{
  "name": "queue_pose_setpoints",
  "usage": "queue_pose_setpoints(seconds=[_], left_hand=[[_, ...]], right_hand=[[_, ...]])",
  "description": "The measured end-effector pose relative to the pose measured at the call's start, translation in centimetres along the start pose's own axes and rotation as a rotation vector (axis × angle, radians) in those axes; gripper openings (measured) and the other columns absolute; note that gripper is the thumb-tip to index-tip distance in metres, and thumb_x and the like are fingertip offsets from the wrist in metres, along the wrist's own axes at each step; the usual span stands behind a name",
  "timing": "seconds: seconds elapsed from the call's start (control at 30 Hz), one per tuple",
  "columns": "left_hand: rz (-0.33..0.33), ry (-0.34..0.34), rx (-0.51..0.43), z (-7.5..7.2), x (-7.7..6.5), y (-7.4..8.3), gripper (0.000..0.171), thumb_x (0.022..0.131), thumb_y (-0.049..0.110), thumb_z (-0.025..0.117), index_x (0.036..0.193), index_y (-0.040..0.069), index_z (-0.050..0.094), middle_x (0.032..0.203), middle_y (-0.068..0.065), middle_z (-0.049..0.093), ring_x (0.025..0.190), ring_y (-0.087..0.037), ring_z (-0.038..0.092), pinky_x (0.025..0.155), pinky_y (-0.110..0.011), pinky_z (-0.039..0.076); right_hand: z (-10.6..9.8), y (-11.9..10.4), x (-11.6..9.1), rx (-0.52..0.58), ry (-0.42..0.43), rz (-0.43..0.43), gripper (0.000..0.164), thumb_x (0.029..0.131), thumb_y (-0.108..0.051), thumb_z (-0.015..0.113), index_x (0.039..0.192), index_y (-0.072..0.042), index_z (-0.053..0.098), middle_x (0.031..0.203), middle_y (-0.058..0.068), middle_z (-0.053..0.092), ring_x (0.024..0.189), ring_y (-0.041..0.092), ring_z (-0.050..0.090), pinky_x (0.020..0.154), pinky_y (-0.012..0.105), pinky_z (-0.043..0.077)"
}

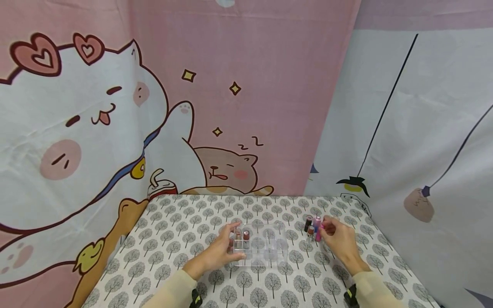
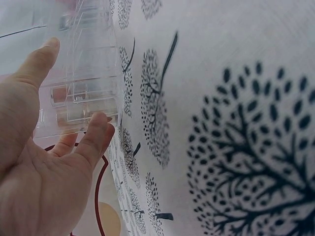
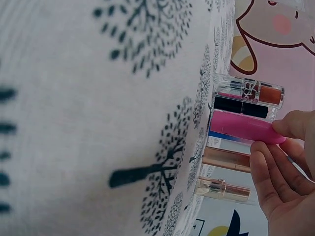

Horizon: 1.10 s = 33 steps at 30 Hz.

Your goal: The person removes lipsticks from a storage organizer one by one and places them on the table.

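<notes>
A clear plastic organizer [image 1: 265,262] with compartments sits mid-table, and my left hand [image 1: 219,248] holds its left end, thumb at the front and fingers around the far side. Two lipsticks stand in its left compartments, one with a reddish-brown top [image 1: 246,235]. To the right of the organizer, my right hand [image 1: 340,237] pinches the top of a bright pink lipstick tube [image 3: 246,128] between thumb and fingers. Its base is at or close to the cloth; I cannot tell if it touches.
Around the pink tube stand a black tube [image 3: 241,105], a clear tube with an orange-brown end [image 3: 269,94], a rose-gold tube [image 3: 226,158] and a pale gold one [image 3: 224,189]. A tree-print cloth [image 1: 185,265] covers the table. Cartoon curtains [image 1: 269,107] hang behind and at the sides.
</notes>
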<state>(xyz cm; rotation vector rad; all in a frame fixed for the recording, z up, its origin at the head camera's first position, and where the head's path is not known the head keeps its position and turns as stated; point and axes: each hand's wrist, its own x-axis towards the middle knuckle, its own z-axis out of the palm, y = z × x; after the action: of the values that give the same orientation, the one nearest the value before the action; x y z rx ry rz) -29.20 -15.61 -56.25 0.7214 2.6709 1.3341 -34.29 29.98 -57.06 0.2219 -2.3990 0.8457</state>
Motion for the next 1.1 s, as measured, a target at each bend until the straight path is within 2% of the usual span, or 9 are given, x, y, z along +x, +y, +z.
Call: queue_pose_setpoints(seconds=[0.3, 0.53, 0.77, 1.1], left_hand=[[-0.001, -0.002, 0.011, 0.0, -0.1, 0.1, 0.111, 0.101, 0.036, 0.093, 0.184, 0.030, 0.020, 0.158, -0.018, 0.049, 0.099, -0.012, 0.059, 0.081, -0.023, 0.060], [-0.012, -0.006, 0.019, 0.0, 0.0, -0.1, 0.112, 0.100, 0.039, 0.093, 0.184, 0.030, 0.019, 0.156, -0.017, 0.052, 0.100, -0.011, 0.060, 0.082, -0.024, 0.061], [0.000, -0.005, 0.012, 0.0, -0.1, -0.1, 0.112, 0.100, 0.037, 0.093, 0.184, 0.029, 0.020, 0.154, -0.016, 0.051, 0.097, -0.012, 0.057, 0.078, -0.023, 0.059], [-0.007, -0.003, 0.006, 0.1, -0.1, -0.2, 0.111, 0.100, 0.038, 0.094, 0.184, 0.031, 0.021, 0.159, -0.018, 0.050, 0.099, -0.012, 0.059, 0.081, -0.023, 0.059]], right_hand=[[0.4, 0.3, -0.2, -0.013, 0.002, -0.009, 0.018, 0.092, 0.003, 0.092, 0.107, -0.003, 0.084, 0.095, 0.010, 0.087, 0.078, 0.019, 0.081, 0.068, 0.019, 0.067], [0.0, 0.1, -0.2, 0.000, -0.034, 0.034, 0.018, 0.095, -0.002, 0.092, 0.111, -0.004, 0.084, 0.099, 0.012, 0.088, 0.082, 0.020, 0.082, 0.070, 0.016, 0.066], [-0.6, -0.2, -0.2, 0.015, -0.070, 0.067, 0.020, 0.100, -0.009, 0.092, 0.116, -0.003, 0.083, 0.104, 0.013, 0.088, 0.088, 0.022, 0.083, 0.074, 0.016, 0.066], [-0.9, -0.8, 0.1, -0.020, -0.020, 0.046, 0.019, 0.104, -0.012, 0.086, 0.120, -0.003, 0.084, 0.103, 0.014, 0.088, 0.088, 0.024, 0.081, 0.071, 0.019, 0.064]])
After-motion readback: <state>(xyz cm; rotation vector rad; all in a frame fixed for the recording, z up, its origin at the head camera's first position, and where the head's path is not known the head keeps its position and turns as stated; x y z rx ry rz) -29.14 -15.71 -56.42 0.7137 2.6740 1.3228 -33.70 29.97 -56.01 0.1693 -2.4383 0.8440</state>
